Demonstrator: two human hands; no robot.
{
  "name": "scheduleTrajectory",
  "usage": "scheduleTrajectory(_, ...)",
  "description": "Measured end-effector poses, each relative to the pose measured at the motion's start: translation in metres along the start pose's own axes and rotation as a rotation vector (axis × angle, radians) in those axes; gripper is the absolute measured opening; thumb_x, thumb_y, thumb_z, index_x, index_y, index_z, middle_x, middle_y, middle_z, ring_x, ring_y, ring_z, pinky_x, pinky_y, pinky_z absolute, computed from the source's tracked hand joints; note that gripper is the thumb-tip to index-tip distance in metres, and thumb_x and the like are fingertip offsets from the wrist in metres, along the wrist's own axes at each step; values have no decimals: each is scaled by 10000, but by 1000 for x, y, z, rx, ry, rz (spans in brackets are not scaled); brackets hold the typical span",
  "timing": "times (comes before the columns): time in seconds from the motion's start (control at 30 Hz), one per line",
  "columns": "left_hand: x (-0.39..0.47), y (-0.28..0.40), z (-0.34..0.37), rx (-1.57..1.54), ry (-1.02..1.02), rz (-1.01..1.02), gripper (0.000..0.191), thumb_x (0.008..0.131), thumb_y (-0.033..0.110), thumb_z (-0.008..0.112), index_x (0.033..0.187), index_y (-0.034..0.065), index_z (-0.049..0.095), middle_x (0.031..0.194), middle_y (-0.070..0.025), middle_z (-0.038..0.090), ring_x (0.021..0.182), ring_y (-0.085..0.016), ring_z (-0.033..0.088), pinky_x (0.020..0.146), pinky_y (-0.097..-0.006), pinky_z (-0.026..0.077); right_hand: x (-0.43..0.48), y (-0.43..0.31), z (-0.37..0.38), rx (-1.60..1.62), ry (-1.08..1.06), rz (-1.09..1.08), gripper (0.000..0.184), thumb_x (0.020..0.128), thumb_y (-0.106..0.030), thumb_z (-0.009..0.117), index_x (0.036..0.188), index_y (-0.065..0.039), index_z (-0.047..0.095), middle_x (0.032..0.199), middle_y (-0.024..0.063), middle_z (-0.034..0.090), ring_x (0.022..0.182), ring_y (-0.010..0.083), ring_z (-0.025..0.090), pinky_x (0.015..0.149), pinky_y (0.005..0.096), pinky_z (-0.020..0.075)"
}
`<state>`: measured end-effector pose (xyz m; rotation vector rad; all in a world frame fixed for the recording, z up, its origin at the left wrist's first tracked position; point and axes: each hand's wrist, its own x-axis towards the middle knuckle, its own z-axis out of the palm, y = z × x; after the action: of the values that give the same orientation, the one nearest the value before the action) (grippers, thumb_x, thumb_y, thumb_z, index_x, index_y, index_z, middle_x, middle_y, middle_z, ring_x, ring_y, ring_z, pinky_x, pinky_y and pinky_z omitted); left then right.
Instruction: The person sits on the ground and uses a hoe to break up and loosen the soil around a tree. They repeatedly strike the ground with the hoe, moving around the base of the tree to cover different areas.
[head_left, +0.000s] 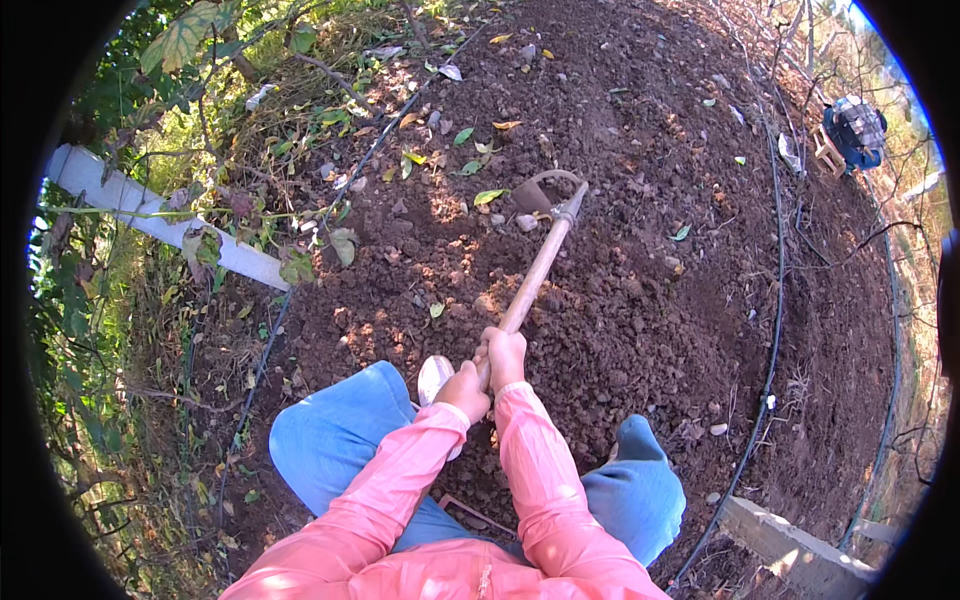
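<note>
Both of my hands grip the wooden handle of a hoe (538, 271) near its lower part in the picture. My right hand (506, 355) is closed around the handle, farther up toward the hoe's head. Just below it and to the left, my left hand (464, 391) is closed around the same handle, close to the other hand. The hoe's curved metal head (534, 196) lies at or just above the brown soil, beside a small pale stone (526, 223). Loose clods (585, 322) surround the handle. Whether the blade touches the ground I cannot tell.
A concrete post (169, 217) and vines stand at the left. Another concrete post (795, 547) is at the lower right. Black irrigation hoses (778, 262) run along both sides. A backpack (855, 131) rests at the upper right. My shoe (434, 379) stands close below the handle.
</note>
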<state>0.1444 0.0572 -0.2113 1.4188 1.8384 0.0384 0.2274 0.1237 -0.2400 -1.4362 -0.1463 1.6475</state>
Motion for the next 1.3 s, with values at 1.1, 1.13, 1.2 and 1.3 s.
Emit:
scheduleTrajectory(1.1, -150, -8, -10, 53, -89, 165, 584, 737, 237, 735, 1155, -89, 490, 1003, -275, 659, 939, -408, 664, 807, -439, 528, -147, 22, -52, 239, -116, 24, 160, 779, 7, 570, 778, -55, 422, 613, 28, 441, 451, 140, 447, 419, 318, 415)
scheduleTrajectory(1.13, -149, 1, -12, 32, -81, 190, 586, 739, 242, 736, 1155, -87, 486, 999, -274, 659, 935, -408, 663, 804, -442, 528, -152, 7, -52, 249, -117, -28, 160, 781, 5, 569, 780, -55, 422, 616, 28, 441, 452, 140, 448, 420, 317, 418)
scheduleTrajectory(1.2, -144, 22, -18, 2, -73, 257, 555, 751, 255, 731, 1119, -70, 472, 949, -278, 658, 914, -423, 658, 784, -461, 527, -159, -22, -52, 279, -109, -123, 163, 788, -5, 572, 784, -59, 418, 619, 25, 440, 458, 135, 451, 425, 310, 424)
scheduleTrajectory(1.3, -136, 54, -29, -80, -71, 392, 443, 779, 206, 690, 1044, -43, 435, 888, -298, 644, 855, -456, 645, 735, -505, 516, -163, -63, -54, 342, -169, -245, 153, 803, -16, 557, 782, -66, 414, 616, 8, 407, 460, 112, 416, 425, 298, 411)
